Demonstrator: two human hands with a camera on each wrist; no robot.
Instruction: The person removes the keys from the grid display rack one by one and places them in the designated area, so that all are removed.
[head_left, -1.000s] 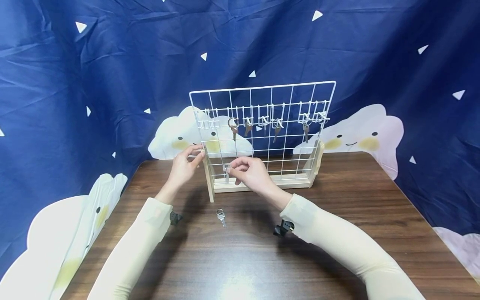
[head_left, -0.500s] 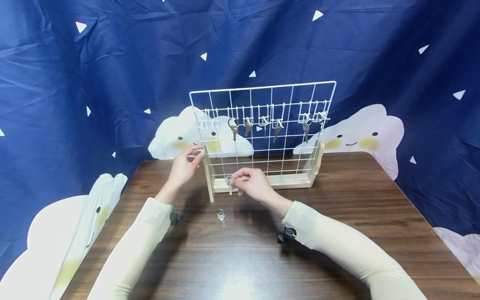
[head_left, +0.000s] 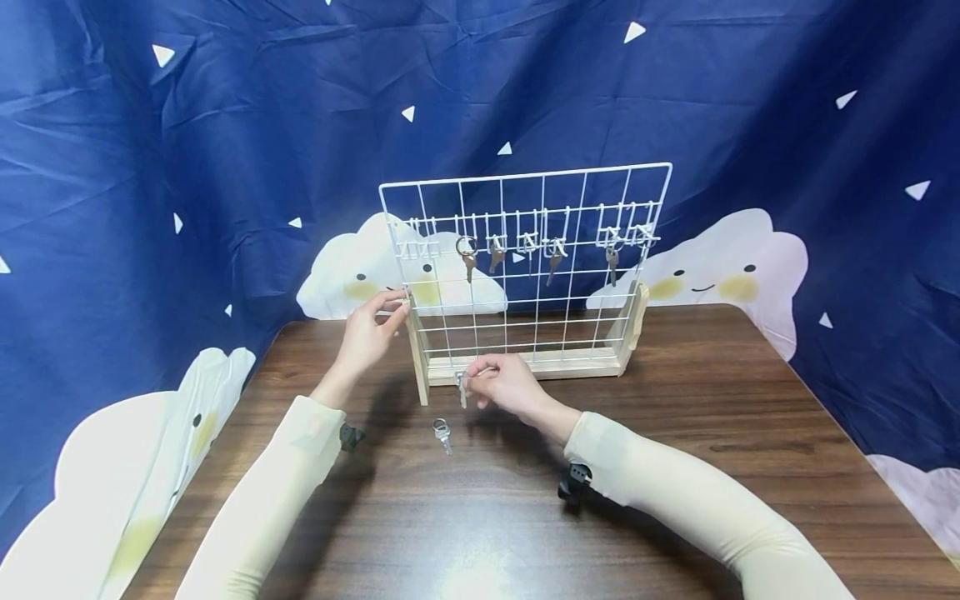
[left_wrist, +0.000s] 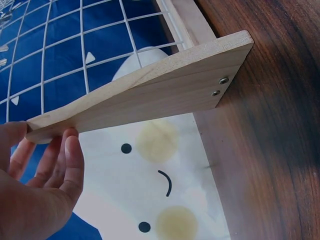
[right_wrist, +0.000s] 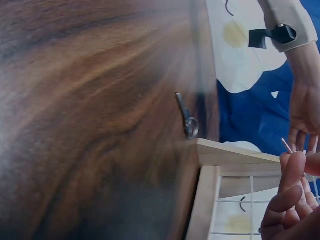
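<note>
Between thumb and fingertips, my right hand [head_left: 504, 383] pinches a silver key [head_left: 462, 391] low in front of the rack; its tip [right_wrist: 286, 145] pokes out past the fingers in the right wrist view. My left hand [head_left: 369, 332] grips the top of the rack's wooden side panel [left_wrist: 150, 90], thumb on one face and fingers on the other. A second silver key [head_left: 442, 436] with a ring lies on the table nearby. Several keys, such as a brown one [head_left: 469, 265], hang from hooks on the white wire grid [head_left: 525, 174].
The rack's wooden base bar [head_left: 577, 364] runs along its foot on the brown table [head_left: 675, 500]. At the grid's left end are white hooks [head_left: 418, 248]. A blue cloth [head_left: 300, 108] with clouds hangs behind.
My right hand has come down with the key, from in front of the lower grid to just above the table by the base bar. The left hand stays where it was.
</note>
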